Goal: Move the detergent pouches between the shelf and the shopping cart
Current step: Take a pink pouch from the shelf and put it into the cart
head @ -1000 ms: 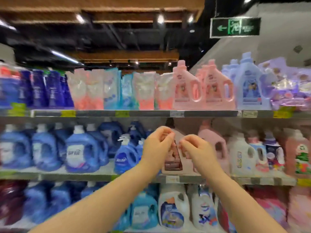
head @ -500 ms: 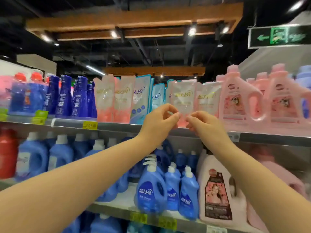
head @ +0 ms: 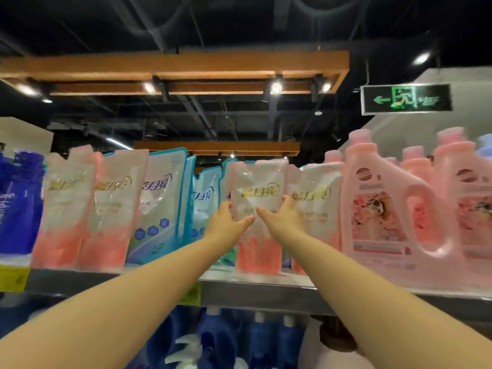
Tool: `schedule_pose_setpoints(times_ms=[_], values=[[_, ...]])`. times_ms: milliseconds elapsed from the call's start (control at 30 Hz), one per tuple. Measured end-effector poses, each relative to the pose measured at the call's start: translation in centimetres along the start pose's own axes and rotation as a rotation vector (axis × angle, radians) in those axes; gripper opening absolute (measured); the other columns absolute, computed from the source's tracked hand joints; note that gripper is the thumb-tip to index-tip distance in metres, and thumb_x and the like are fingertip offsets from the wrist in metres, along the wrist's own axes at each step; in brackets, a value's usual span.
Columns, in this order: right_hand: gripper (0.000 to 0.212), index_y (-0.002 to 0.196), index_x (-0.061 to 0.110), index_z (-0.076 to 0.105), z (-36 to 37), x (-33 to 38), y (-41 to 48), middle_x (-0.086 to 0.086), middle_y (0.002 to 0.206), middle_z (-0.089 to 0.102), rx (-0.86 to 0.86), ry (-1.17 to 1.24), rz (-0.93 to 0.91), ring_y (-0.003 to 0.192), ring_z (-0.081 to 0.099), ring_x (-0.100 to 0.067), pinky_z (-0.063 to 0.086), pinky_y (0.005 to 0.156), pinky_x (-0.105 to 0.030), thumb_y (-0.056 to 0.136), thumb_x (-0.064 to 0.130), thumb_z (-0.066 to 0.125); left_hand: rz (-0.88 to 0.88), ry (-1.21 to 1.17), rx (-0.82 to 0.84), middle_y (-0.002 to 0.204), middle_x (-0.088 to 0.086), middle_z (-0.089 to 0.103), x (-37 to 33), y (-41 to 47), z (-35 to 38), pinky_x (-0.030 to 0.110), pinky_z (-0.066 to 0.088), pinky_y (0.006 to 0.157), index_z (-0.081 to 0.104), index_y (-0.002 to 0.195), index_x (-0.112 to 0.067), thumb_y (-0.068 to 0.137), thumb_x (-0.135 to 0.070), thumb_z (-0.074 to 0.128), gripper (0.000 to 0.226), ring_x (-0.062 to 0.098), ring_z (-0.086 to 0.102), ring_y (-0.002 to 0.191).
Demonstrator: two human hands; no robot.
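Note:
A pink and white detergent pouch [head: 259,182] stands upright on the top shelf [head: 255,291], in the middle of the row. My left hand [head: 226,222] grips its left edge, thumb across the front and fingers behind. On the pouch's right edge my right hand [head: 282,217] holds it the same way. More pouches stand beside it: pink ones [head: 87,209] at the left, blue ones [head: 162,201] in between, another pink one [head: 316,206] at the right. The shopping cart is out of view.
Large pink jugs [head: 386,209] fill the shelf to the right of the pouches. Dark blue bottles [head: 18,203] stand at the far left. Blue bottles [head: 239,339] sit on the shelf below. A green exit sign [head: 406,99] hangs overhead.
Both hands rose from in front of the lower shelf to the top shelf and spread from a pinched pose to take hold of the pink pouch's two edges. The view tilted upward.

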State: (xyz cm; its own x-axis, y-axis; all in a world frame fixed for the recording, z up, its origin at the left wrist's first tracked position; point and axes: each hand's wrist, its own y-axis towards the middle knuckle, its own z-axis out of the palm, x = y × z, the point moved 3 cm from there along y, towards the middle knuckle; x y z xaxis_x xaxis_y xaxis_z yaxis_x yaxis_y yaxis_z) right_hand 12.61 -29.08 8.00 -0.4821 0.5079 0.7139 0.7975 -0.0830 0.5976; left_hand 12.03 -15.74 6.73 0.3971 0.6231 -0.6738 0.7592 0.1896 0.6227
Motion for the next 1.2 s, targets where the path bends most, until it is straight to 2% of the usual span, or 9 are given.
schedule_pose_setpoints(times_ms=[133, 300, 433, 600, 700, 767, 867, 1033, 1200], values=[[0.087, 0.146, 0.015, 0.011, 1.8, -1.2, 2.0, -0.011, 0.148, 0.024, -0.068, 0.122, 0.045, 0.13, 0.036, -0.033, 0.036, 0.105, -0.046, 0.082, 0.041, 0.065, -0.064, -0.137, -0.114, 0.129, 0.011, 0.047, 1.6, 2.4, 1.6, 0.041, 0.046, 0.094, 0.03, 0.138, -0.015, 0.078, -0.047, 0.067, 0.077, 0.028, 0.05, 0.116], [0.078, 0.139, 0.007, 0.027, 1.6, -2.0, 2.9, -0.012, 0.135, 0.047, -0.099, 0.317, 0.067, 0.119, 0.05, -0.029, 0.044, 0.097, -0.039, 0.079, 0.034, 0.07, -0.032, -0.311, 0.016, 0.107, 0.006, 0.066, 1.5, 2.9, 1.8, 0.048, 0.052, 0.086, 0.055, 0.107, -0.022, 0.072, -0.044, 0.072, 0.046, 0.025, 0.063, 0.097], [0.063, 0.124, 0.009, 0.041, 0.2, -1.1, 1.8, -0.005, 0.113, 0.057, -0.132, 0.314, -0.003, 0.097, 0.056, -0.02, 0.046, 0.08, -0.03, 0.076, 0.033, 0.074, 0.089, -0.248, -0.008, 0.102, 0.002, 0.068, -0.4, 2.2, 0.1, 0.043, 0.053, 0.087, 0.061, 0.106, -0.023, 0.078, -0.036, 0.071, 0.032, 0.022, 0.064, 0.096], [0.06, 0.115, 0.009, 0.047, -3.0, 1.5, -0.5, -0.001, 0.101, 0.063, -0.226, 0.403, -0.087, 0.093, 0.064, -0.021, 0.053, 0.085, -0.043, 0.07, 0.031, 0.08, 0.172, -0.464, -0.031, 0.097, 0.001, 0.069, -3.6, 0.0, -1.7, 0.041, 0.055, 0.082, 0.063, 0.1, -0.023, 0.081, -0.025, 0.07, 0.02, 0.02, 0.066, 0.09], [0.058, 0.11, 0.011, 0.048, -5.9, 2.7, -3.1, -0.003, 0.102, 0.065, -0.287, 0.435, -0.132, 0.092, 0.066, -0.021, 0.054, 0.084, -0.045, 0.067, 0.03, 0.082, 0.261, -0.632, 0.02, 0.095, 0.001, 0.067, -6.5, -2.3, -1.9, 0.026, 0.057, 0.073, 0.063, 0.107, -0.014, 0.084, -0.016, 0.065, 0.022, 0.015, 0.066, 0.084], [0.056, 0.11, 0.012, 0.046, -8.4, 3.1, -5.6, -0.005, 0.104, 0.065, -0.347, 0.447, -0.14, 0.092, 0.066, -0.021, 0.054, 0.084, -0.044, 0.069, 0.026, 0.081, 0.302, -0.716, 0.083, 0.094, 0.0, 0.068, -8.5, -4.2, -1.5, 0.024, 0.057, 0.072, 0.062, 0.111, -0.01, 0.084, -0.016, 0.066, 0.028, 0.011, 0.066, 0.08], [0.06, 0.115, 0.011, 0.046, -12.7, 2.7, -9.9, -0.001, 0.103, 0.066, -0.456, 0.334, -0.152, 0.093, 0.067, -0.018, 0.055, 0.084, -0.042, 0.069, 0.029, 0.081, 0.35, -0.796, 0.179, 0.089, -0.009, 0.067, -11.1, -7.6, 0.3, 0.018, 0.055, 0.067, 0.062, 0.106, -0.018, 0.085, -0.019, 0.065, 0.021, 0.001, 0.067, 0.075], [0.057, 0.113, 0.008, 0.047, -20.9, 0.7, -19.2, -0.003, 0.105, 0.063, -0.653, 0.031, -0.126, 0.094, 0.063, -0.018, 0.055, 0.082, -0.034, 0.071, 0.026, 0.08, 0.331, -0.919, 0.455, 0.092, -0.005, 0.068, -15.9, -16.0, 5.8, 0.026, 0.057, 0.073, 0.062, 0.098, -0.02, 0.085, -0.018, 0.065, 0.013, 0.006, 0.067, 0.081], [0.062, 0.107, 0.013, 0.045, -30.9, -1.2, -30.1, -0.003, 0.102, 0.063, -0.774, -0.232, -0.011, 0.092, 0.064, -0.02, 0.054, 0.081, -0.044, 0.063, 0.039, 0.08, 0.313, -1.033, 0.688, 0.086, -0.004, 0.067, -22.4, -27.1, 11.0, 0.019, 0.053, 0.066, 0.063, 0.105, -0.009, 0.084, -0.016, 0.066, 0.022, 0.003, 0.064, 0.072]])
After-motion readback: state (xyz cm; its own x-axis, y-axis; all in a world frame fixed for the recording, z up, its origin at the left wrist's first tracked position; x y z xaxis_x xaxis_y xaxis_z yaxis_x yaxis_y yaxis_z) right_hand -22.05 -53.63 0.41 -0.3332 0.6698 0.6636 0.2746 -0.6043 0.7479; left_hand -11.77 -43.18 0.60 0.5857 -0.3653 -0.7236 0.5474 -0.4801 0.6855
